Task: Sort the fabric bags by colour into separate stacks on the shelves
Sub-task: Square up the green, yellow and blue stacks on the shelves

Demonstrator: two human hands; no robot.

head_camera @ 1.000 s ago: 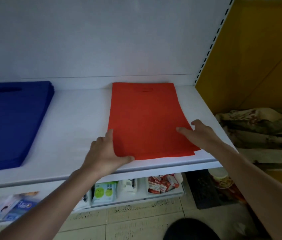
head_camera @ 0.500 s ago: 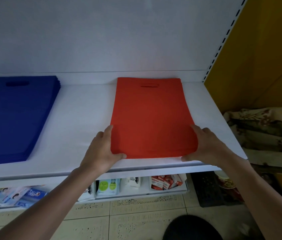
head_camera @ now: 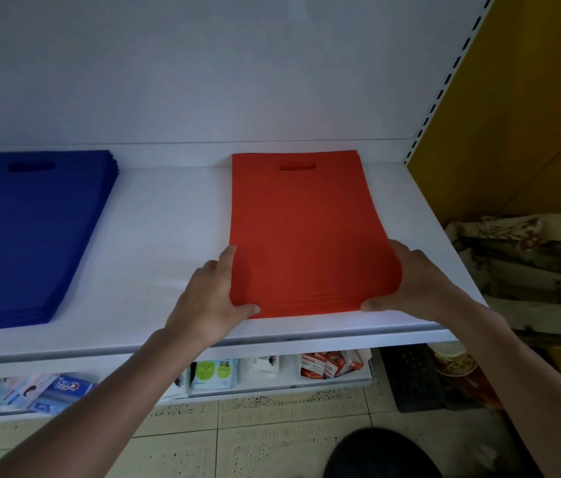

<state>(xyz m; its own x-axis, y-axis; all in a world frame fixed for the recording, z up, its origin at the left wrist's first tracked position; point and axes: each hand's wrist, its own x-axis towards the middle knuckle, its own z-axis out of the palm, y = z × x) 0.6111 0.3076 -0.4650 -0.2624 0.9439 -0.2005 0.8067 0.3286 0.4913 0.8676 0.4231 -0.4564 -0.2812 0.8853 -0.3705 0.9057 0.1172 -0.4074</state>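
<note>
Stack of red bags (head_camera: 299, 232) between left hand (head_camera: 208, 300), right hand (head_camera: 422, 288), blue stack (head_camera: 24, 236) apart

Item 1, red bag stack (head_camera: 301, 236): a second ago I logged its lower bags fanned out past the 5 o'clock corner. They are now drawn in, and the near edge reads as one squared pile.

Item 2, right hand (head_camera: 420, 288): it was lying flat on top of the stack toward 4 o'clock. It has come off the top and now presses the 3 o'clock side, thumb against the near edge.
</note>
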